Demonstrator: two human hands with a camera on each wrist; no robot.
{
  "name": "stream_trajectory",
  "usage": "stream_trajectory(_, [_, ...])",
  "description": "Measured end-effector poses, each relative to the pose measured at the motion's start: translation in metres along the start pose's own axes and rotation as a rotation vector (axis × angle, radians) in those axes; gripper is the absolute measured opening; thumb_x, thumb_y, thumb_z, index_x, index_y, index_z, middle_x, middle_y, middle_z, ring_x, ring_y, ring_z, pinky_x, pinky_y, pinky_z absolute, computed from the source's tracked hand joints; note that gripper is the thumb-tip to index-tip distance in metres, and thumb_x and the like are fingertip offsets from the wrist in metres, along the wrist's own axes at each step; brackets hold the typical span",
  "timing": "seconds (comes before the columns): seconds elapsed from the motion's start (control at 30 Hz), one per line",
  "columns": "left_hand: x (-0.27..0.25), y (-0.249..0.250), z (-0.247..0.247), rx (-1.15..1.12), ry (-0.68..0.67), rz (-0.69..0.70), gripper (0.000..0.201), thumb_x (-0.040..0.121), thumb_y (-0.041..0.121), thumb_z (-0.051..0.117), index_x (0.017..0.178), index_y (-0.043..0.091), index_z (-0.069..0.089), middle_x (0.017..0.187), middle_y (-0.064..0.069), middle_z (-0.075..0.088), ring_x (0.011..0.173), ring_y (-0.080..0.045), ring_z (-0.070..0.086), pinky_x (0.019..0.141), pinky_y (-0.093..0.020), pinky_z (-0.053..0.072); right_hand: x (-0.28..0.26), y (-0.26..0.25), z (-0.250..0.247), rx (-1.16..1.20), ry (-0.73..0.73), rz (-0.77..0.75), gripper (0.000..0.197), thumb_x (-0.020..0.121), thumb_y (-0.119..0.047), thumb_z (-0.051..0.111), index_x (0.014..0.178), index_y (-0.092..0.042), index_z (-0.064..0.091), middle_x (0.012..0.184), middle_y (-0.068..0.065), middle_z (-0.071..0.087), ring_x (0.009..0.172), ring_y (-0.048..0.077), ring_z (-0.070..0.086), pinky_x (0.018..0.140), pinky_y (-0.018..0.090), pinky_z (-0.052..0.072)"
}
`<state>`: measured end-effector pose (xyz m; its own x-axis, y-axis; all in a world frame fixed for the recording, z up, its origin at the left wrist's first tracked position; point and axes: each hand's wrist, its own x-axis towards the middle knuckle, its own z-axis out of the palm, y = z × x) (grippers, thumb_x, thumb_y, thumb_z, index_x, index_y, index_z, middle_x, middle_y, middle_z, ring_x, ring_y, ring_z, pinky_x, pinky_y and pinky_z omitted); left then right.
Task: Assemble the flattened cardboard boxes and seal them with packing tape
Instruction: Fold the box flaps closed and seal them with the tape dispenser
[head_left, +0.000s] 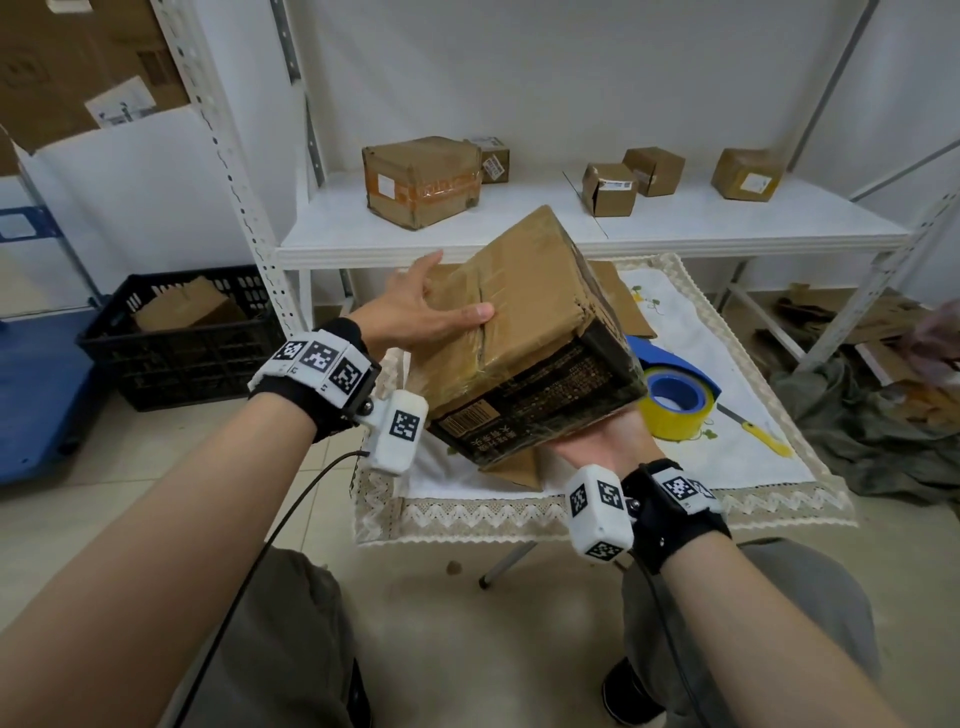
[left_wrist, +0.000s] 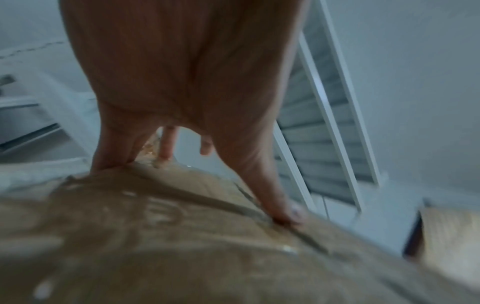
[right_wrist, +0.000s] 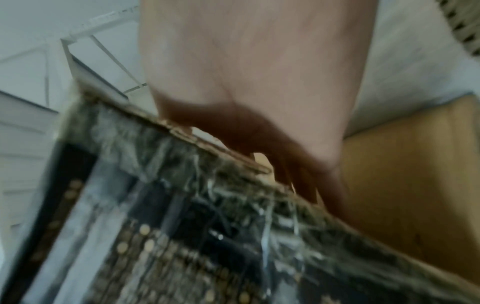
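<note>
Left to right: black crate (head_left: 176, 338) on the floor is holding one cardboard piece, looks like stock still waiting. Left hand (head_left: 415, 306) is lying flat, fingers straight, thumb pressing along the taped seam of the box (head_left: 524, 332), which is being held tilted in the air above the tabletop (head_left: 769, 462). Right hand (head_left: 608, 441) is cupping the box from below, palm up, fingers hidden. Seam is looking sealed, so this box is reading as done. Tape roll (head_left: 675, 405) is sitting just beside it, flat cardboard (head_left: 618, 301) is lying behind. Shelf (head_left: 727, 218) is carrying several closed boxes.
</note>
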<state>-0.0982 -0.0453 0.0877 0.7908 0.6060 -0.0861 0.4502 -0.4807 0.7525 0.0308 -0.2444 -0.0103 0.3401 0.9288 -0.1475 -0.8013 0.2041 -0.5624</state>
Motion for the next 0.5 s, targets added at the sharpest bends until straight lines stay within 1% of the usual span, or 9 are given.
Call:
stream_trajectory(0.03, [0.001,-0.005,-0.001,-0.072,0.033,-0.033,0.129,0.06,0.067,0.076,0.163,0.026,0.009,0.165,-0.013,0.023,0.142,-0.033,0.041,0.112,-0.052,0.042,-0.005,-0.005,0.001,0.046,0.0,-0.029,0.081,0.1,-0.067,0.043,0.161,-0.014,0.029,0.165,0.019,0.029,0.153,0.042,0.021,0.125,0.061,0.011])
stream_trajectory(0.1, [0.0,-0.018,-0.003,-0.19,0.047,-0.101,0.125,0.066,0.061,0.081,0.162,0.024,0.009,0.155,-0.007,0.04,0.117,-0.027,0.061,0.086,-0.045,0.059,-0.009,-0.016,-0.011,0.08,0.029,-0.096,0.087,0.089,-0.08,0.045,0.151,-0.019,0.049,0.155,0.018,0.047,0.144,0.042,0.042,0.119,0.063,0.028])
stream_trajectory(0.17, [-0.003,-0.029,-0.005,-0.262,-0.052,-0.146,0.12,0.057,0.066,0.086,0.154,0.018,0.034,0.134,-0.004,0.061,0.096,-0.023,0.074,0.068,-0.035,0.062,-0.01,-0.026,-0.022,-0.028,0.062,-0.162,0.086,0.083,-0.081,0.049,0.144,-0.021,0.059,0.149,0.015,0.054,0.14,0.041,0.047,0.118,0.066,0.029])
stream_trajectory(0.2, [-0.002,-0.034,-0.004,-0.29,-0.099,-0.157,0.113,0.051,0.068,0.088,0.142,0.014,0.048,0.127,-0.006,0.067,0.091,-0.021,0.076,0.067,-0.031,0.062,-0.01,-0.03,-0.026,-0.071,0.068,-0.155,0.083,0.085,-0.078,0.05,0.144,-0.02,0.059,0.15,0.015,0.054,0.143,0.04,0.044,0.119,0.065,0.026])
stream_trajectory(0.27, [-0.002,-0.039,0.002,-0.382,-0.125,-0.18,0.083,0.059,0.058,0.086,0.122,0.009,0.064,0.121,-0.01,0.071,0.09,-0.018,0.076,0.067,-0.025,0.06,-0.009,-0.034,-0.028,-0.134,0.141,-0.135,0.07,0.095,-0.066,0.05,0.14,-0.015,0.061,0.151,0.016,0.052,0.147,0.038,0.037,0.121,0.059,0.023])
stream_trajectory(0.33, [-0.002,-0.042,0.012,-0.489,-0.123,-0.22,0.066,0.073,0.05,0.078,0.122,0.007,0.066,0.123,-0.012,0.069,0.097,-0.018,0.072,0.068,-0.024,0.059,-0.009,-0.036,-0.028,-0.206,0.188,-0.128,0.054,0.099,-0.053,0.053,0.136,-0.014,0.06,0.148,0.017,0.055,0.148,0.037,0.037,0.12,0.055,0.027])
stream_trajectory(0.37, [-0.003,-0.043,0.017,-0.542,-0.119,-0.24,0.06,0.079,0.047,0.075,0.123,0.008,0.065,0.123,-0.012,0.068,0.098,-0.018,0.069,0.067,-0.024,0.058,-0.011,-0.038,-0.029,-0.238,0.201,-0.137,0.044,0.099,-0.046,0.054,0.128,-0.015,0.063,0.138,0.016,0.062,0.142,0.037,0.045,0.116,0.051,0.036])
stream_trajectory(0.43, [-0.006,-0.047,0.026,-0.652,-0.117,-0.272,0.046,0.09,0.045,0.069,0.122,0.013,0.062,0.117,-0.011,0.064,0.096,-0.018,0.067,0.066,-0.024,0.059,-0.017,-0.043,-0.029,-0.228,0.204,-0.135,0.028,0.103,-0.034,0.05,0.109,-0.02,0.073,0.113,0.009,0.073,0.114,0.029,0.065,0.091,0.041,0.055])
stream_trajectory(0.5, [-0.01,-0.055,0.035,-0.726,-0.136,-0.323,0.043,0.091,0.05,0.066,0.122,0.019,0.061,0.113,-0.011,0.063,0.096,-0.022,0.068,0.067,-0.029,0.061,-0.018,-0.046,-0.036,-0.246,0.238,-0.131,0.03,0.103,-0.025,0.05,0.121,-0.034,0.073,0.121,0.009,0.073,0.109,0.026,0.069,0.084,0.041,0.058])
